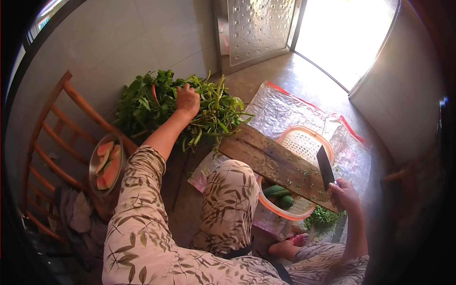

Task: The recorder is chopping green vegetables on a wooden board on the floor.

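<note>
My left hand (188, 99) reaches onto a large heap of leafy green stems (213, 107) by the wall; its fingers are curled, and whether they grip a stem is not clear. My right hand (343, 194) is closed on the handle of a cleaver (325, 165), its dark blade pointing up and away over the end of a worn wooden board (270, 156). The board lies across an orange-rimmed plastic basket (285, 214) and carries small green bits. Green cucumber-like vegetables (278, 191) lie in the basket. A pile of chopped greens (323, 220) sits below the board's right end.
A crinkled plastic sheet (265, 103) lies under the basket. At the left, a metal bowl of watermelon pieces (109, 165) stands by a wooden chair (53, 131) with cloth on it. An embossed metal door (262, 30) stands beside a bright doorway. My knee and foot are near the basket.
</note>
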A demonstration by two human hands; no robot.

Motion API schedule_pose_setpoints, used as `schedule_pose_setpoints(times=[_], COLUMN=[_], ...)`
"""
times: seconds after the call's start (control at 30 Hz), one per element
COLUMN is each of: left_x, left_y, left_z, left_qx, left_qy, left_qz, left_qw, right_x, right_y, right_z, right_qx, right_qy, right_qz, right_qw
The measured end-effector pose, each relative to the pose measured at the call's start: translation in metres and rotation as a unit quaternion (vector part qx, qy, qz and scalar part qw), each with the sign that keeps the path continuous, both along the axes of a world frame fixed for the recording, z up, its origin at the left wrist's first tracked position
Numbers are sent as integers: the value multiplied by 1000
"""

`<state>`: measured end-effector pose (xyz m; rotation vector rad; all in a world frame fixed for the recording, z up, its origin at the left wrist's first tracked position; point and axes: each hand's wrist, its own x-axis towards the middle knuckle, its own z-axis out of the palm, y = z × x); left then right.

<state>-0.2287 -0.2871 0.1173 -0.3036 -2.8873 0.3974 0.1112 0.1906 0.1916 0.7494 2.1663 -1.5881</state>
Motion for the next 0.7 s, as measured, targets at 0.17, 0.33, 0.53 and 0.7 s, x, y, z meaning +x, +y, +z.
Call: schedule_pose_setpoints(times=[0.17,0.33,0.53,0.7], left_x=[-33,-76,-51,-55], left_y=[18,-1,25,5], left_z=[-45,-85,-59,-54], left_qx=[141,118,42,72], left_qy=[-120,-285,-220,-143], left_qz=[37,46,38,39], left_qw=[982,950,974,986], right_x=[2,-5,-2,-3], right_y=[3,-2,0,-3], right_z=[-7,-8,-13,-7], right_qx=[12,10,1,-5], right_qy=[-20,-20,-18,-2], right_qz=[-16,-21,-24,-23], right_qw=[1000,1000,1000,1000])
